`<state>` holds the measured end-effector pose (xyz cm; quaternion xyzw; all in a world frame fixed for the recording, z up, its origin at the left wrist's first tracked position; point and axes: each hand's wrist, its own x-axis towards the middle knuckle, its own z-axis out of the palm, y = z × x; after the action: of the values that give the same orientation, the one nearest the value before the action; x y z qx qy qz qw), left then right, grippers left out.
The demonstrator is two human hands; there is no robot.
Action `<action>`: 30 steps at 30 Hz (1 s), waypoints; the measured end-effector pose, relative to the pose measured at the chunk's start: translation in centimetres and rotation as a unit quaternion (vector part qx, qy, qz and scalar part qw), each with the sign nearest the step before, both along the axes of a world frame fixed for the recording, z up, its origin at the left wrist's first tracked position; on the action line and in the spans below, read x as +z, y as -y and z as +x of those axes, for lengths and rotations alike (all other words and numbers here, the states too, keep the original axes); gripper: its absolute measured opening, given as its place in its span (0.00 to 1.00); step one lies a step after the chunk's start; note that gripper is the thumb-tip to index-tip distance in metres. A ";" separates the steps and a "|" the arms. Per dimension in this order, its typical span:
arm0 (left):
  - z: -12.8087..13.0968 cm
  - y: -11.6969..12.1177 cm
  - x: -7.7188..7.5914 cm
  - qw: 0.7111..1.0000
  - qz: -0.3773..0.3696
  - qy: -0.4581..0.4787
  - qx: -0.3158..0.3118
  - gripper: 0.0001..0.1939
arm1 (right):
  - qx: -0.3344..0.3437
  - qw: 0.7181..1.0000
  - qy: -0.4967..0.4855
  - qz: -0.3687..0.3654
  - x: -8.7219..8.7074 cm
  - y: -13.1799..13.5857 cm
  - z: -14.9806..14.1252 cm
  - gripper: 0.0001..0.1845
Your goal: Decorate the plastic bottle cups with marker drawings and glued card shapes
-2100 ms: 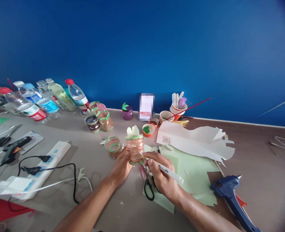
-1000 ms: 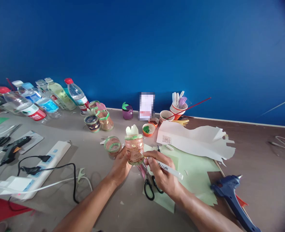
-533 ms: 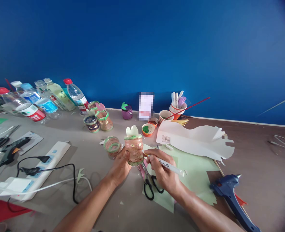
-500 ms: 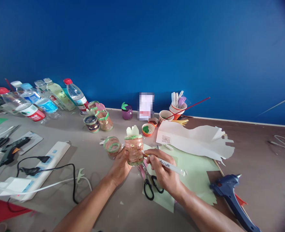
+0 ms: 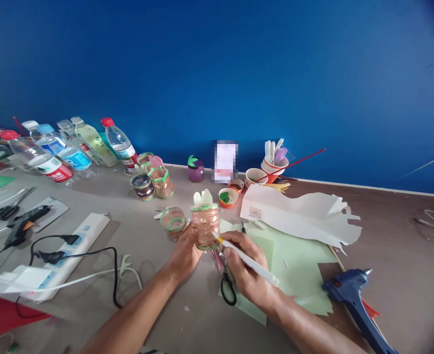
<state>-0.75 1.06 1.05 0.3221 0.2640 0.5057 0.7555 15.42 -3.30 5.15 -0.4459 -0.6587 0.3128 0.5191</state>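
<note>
My left hand (image 5: pixel 185 253) grips a small brown-painted jar (image 5: pixel 205 228) by its left side. The jar has a green rim and base, pale eye-like spots and white leaf-shaped cutouts (image 5: pixel 202 197) standing above the rim. In my right hand (image 5: pixel 248 268) is a white paint marker (image 5: pixel 251 262) with a yellow band near its tip. Its tip meets the front of the jar, or lies very close to it. Below the jar, scissors (image 5: pixel 228 290) with black handles are partly hidden by my right hand. Another brown and green jar (image 5: pixel 173 223) stands just left of the held one.
Pale green paper (image 5: pixel 301 275) and torn white paper (image 5: pixel 298 214) lie at right, near a blue glue gun (image 5: pixel 349 290). A power strip (image 5: pixel 72 255) with cables is at left, bottles (image 5: pixel 121 142) behind. Paint cups (image 5: pixel 228 199) and a purple jar (image 5: pixel 196 170) stand at the back.
The marker has rolled and tilted in my right hand: its lettering is out of sight and the yellow band shows. Its tip has shifted left onto the jar's front. My left hand keeps its hold.
</note>
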 end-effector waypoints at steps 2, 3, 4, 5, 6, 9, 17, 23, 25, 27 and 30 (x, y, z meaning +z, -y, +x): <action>0.1 0.0 0.0 1.000 0.002 -0.003 0.005 0.28 | 0.005 1.000 -0.004 0.027 -0.1 -0.1 -0.1 0.10; 0.1 0.0 0.0 1.000 0.005 -0.008 0.007 0.28 | 0.009 0.999 -0.008 0.037 -0.3 -0.1 -0.1 0.11; 0.1 0.0 0.0 1.000 0.009 -0.014 0.010 0.27 | 0.015 0.999 -0.013 0.043 -0.4 -0.2 -0.2 0.13; 0.1 0.0 0.0 1.000 0.012 -0.022 0.013 0.27 | 0.022 0.999 -0.017 0.045 -0.5 -0.2 -0.2 0.15; 0.1 0.0 0.0 0.999 0.014 -0.032 0.014 0.27 | 0.030 0.998 -0.023 0.046 -0.6 -0.2 -0.2 0.16; 0.1 0.0 0.1 0.998 0.011 -0.057 0.015 0.28 | 0.052 0.997 -0.036 0.047 -0.7 -0.3 -0.3 0.19; 0.2 0.0 0.6 0.998 -0.004 -0.065 0.023 0.29 | 0.070 0.996 -0.038 0.041 -0.2 -0.4 -0.2 0.19; 0.1 0.0 0.7 0.999 -0.007 -0.043 0.018 0.28 | 0.060 0.997 -0.035 0.021 -0.3 -0.5 0.0 0.14; 0.1 0.0 0.5 0.999 -0.002 -0.038 0.019 0.28 | 0.052 0.998 -0.033 0.018 -0.3 -0.6 0.1 0.14; 0.0 -0.1 0.2 0.999 0.002 -0.036 0.024 0.28 | 0.040 0.999 -0.033 0.017 -0.2 -0.7 0.2 0.14; 0.0 -0.2 -0.1 0.999 0.002 -0.036 0.023 0.28 | 0.023 0.999 -0.032 0.013 0.2 -0.8 0.4 0.14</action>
<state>-0.76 1.21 0.96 0.3357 0.2970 0.5115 0.7332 15.79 -2.45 5.31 -0.4137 -0.6559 0.3298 0.5384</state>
